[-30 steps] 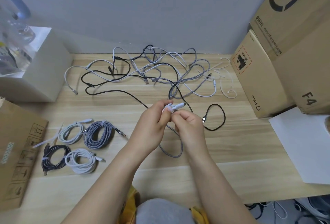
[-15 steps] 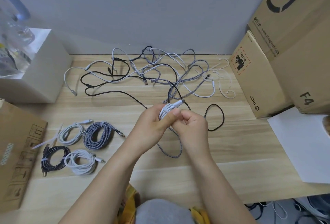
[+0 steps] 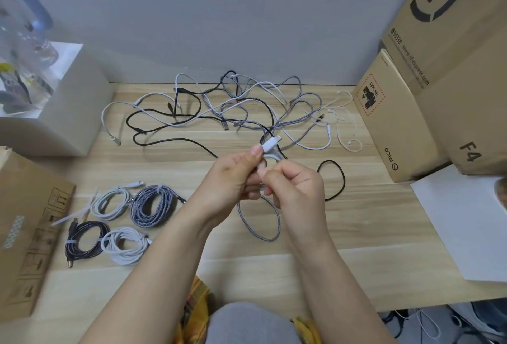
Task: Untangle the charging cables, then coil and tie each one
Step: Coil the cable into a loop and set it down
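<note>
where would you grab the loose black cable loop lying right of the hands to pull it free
Take the black cable loop on its far-right arc, coming down from above with a thumb-and-finger pinch. That arc lies flat on bare table, apart from the right hand, with nothing crossing it. Its left side runs back behind the hands toward the tangled pile, so a grip there would likely snag.

A tangle of cables (image 3: 236, 108) lies at the back of the table (image 3: 356, 228). Four coiled cables (image 3: 123, 223) lie front-left, cardboard boxes (image 3: 428, 91) stand right, and both hands (image 3: 263, 182) meet over the middle.
</note>
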